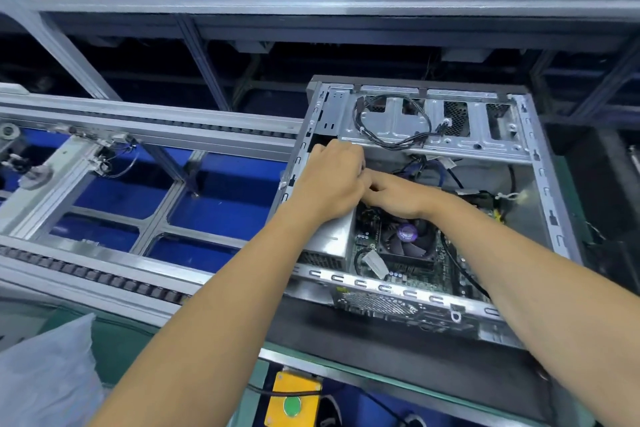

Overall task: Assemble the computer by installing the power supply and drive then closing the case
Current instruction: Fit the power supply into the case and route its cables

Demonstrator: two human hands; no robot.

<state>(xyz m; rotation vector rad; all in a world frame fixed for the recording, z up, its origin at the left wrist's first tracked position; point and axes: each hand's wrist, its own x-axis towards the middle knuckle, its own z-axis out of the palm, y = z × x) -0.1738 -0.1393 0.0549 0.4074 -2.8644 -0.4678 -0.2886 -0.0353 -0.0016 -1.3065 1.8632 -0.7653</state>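
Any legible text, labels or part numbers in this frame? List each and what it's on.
None can be read.
Round purple sticker on the black CPU cooler fan: print there, too blurred to read.
White tags on the cables near the silver drive cage: too small to read.
Green circuit board in the open silver computer case: markings too small to read.
Yellow box with a green button: no lettering visible.

The support is an aluminium-framed conveyor line (145, 130) with dark roller chains along both rails. On it lies a flat black pallet (398, 354), on which rests an open grey steel computer case (540, 177). A translucent plastic bag (45, 374) lies on the green near edge.
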